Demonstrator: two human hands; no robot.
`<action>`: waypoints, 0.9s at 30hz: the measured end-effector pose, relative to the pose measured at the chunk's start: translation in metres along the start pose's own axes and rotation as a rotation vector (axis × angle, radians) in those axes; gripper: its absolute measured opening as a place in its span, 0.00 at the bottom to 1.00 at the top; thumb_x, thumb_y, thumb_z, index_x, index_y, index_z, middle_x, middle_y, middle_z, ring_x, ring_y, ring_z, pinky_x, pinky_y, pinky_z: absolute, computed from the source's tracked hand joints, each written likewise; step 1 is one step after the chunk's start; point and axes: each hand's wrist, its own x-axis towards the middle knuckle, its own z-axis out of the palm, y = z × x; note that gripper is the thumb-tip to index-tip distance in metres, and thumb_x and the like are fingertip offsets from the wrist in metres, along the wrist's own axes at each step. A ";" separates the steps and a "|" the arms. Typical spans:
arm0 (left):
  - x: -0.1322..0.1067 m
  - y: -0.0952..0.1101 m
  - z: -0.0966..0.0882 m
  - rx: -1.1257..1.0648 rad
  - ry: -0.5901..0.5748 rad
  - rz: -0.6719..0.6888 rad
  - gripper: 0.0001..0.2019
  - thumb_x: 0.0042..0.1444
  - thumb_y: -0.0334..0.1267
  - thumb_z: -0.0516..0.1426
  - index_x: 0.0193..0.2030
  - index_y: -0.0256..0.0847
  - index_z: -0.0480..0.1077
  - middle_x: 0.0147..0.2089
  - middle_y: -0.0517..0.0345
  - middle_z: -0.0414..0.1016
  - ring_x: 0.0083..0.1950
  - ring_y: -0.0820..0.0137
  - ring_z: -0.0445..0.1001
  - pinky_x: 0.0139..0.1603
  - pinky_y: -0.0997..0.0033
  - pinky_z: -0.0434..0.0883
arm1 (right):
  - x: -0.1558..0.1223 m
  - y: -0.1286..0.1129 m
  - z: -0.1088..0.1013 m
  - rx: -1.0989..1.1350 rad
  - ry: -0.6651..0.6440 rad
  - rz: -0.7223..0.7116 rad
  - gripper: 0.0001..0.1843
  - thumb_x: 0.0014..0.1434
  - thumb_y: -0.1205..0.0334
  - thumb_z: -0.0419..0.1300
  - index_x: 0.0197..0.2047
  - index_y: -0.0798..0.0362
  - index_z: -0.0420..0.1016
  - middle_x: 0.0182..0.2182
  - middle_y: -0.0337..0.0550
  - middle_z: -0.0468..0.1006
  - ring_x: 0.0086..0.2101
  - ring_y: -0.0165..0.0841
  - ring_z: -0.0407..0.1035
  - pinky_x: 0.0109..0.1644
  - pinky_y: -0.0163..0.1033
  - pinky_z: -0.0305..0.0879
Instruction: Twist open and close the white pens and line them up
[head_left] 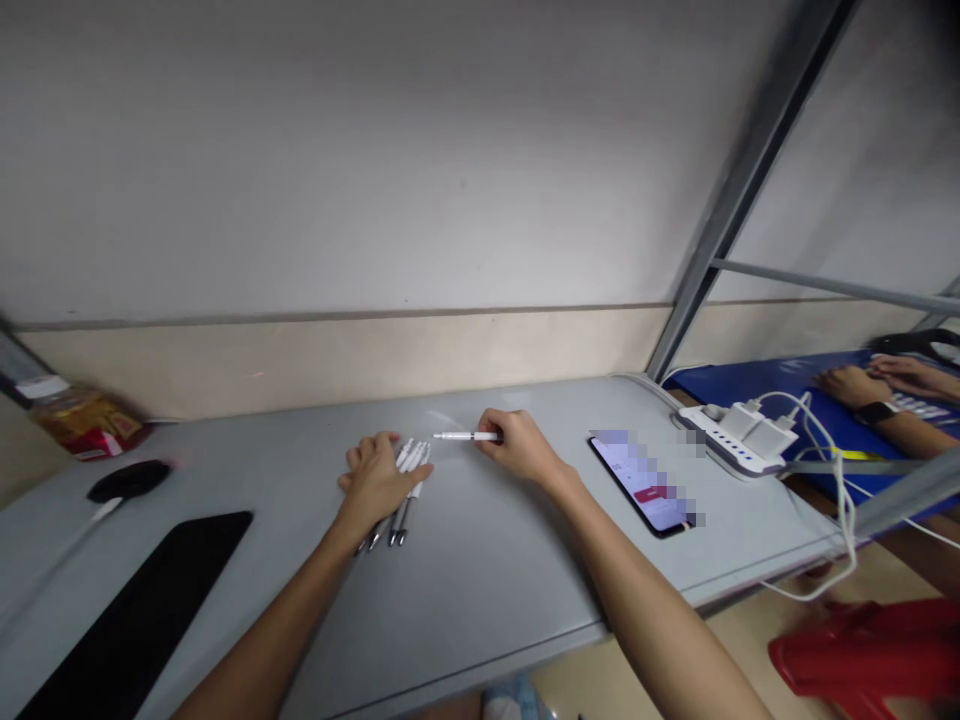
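Observation:
My right hand (514,442) pinches a white pen (459,436) near its rear end, holding it level with its tip toward the left. To its left, a bunch of several white pens with grey ends (403,522) lies on the grey table (480,580). My left hand (379,482) is laid over this bunch, its thumb on the right side and its fingers on the left. Part of the bunch is hidden under that palm. A short gap separates the held pen from the bunch.
A lit phone (637,485) and a white power strip (739,440) with cables lie right. On the left are a black mat (142,620), a black disc with a cable (129,482) and a bottle (86,420). Another person's hands (855,385) rest beyond the metal frame.

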 end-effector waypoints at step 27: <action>0.028 -0.028 -0.001 -0.110 -0.137 0.490 0.20 0.61 0.50 0.47 0.54 0.45 0.68 0.57 0.53 0.71 0.60 0.62 0.66 0.61 0.57 0.60 | -0.011 -0.025 0.064 -0.179 -0.198 -0.192 0.20 0.63 0.53 0.54 0.57 0.46 0.69 0.48 0.46 0.73 0.44 0.37 0.70 0.46 0.40 0.64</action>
